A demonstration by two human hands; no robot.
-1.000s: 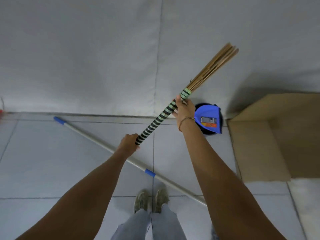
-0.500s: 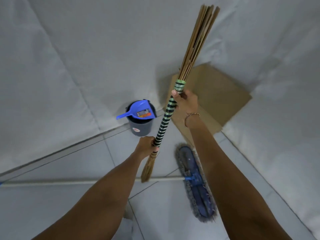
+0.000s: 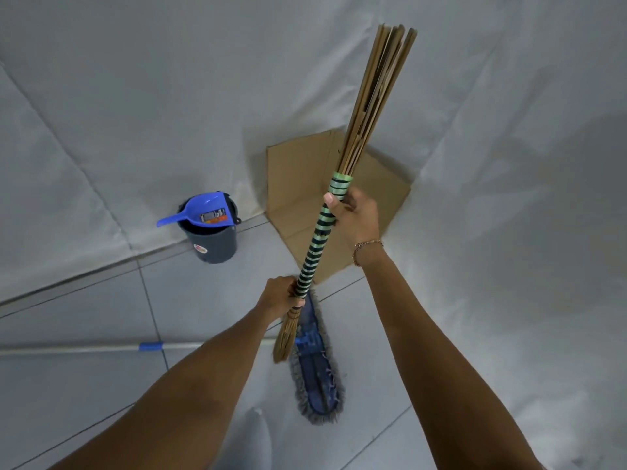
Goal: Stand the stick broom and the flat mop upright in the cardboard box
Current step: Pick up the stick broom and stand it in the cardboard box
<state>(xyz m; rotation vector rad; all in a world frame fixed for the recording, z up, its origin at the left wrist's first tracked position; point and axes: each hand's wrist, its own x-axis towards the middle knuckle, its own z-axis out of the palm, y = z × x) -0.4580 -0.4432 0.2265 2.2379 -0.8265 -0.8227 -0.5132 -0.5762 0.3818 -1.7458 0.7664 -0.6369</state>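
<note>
I hold the stick broom [image 3: 369, 106] nearly upright in front of me, its long sticks pointing up and its short tuft hanging down. My left hand [image 3: 281, 295] grips the lower end of the green-and-black striped handle. My right hand [image 3: 354, 215] grips the handle just below the pale green band. The open cardboard box [image 3: 298, 184] stands in the corner behind the broom, apart from it. The flat mop lies on the floor: its blue fringed head [image 3: 315, 381] below my left hand, its metal pole [image 3: 84, 348] stretching left.
A dark grey bucket [image 3: 213, 242] with a blue dustpan [image 3: 203, 213] on top stands left of the box against the white wall. White walls meet in the corner behind the box. The floor is pale tile.
The view has shifted towards the corner, so the box is now more central behind the broom. The broom stays nearly upright in both hands.
</note>
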